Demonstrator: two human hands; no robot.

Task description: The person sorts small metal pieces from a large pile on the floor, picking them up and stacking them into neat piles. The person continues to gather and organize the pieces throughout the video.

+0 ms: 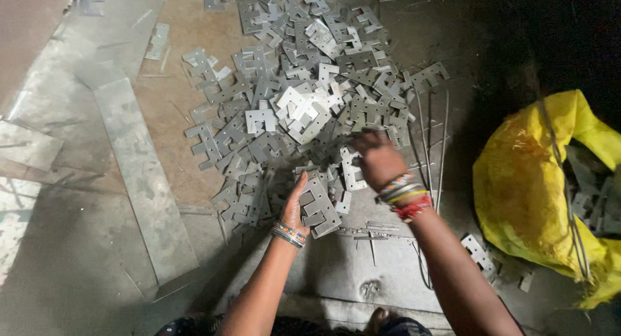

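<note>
My right hand (378, 158) lies knuckles-up on the pile of stamped metal plates (304, 97), its fingertips buried among them, so I cannot tell whether they grip anything. My left hand (294, 210) clamps a small stack of plates (318, 206) upright at the pile's near edge, just beside the right wrist. The yellow sack (524, 187), far right, is half lost in shadow.

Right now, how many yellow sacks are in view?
1: a yellow sack lies on the floor at the right, beside the right hand. The dark upper right may hide more.
</note>
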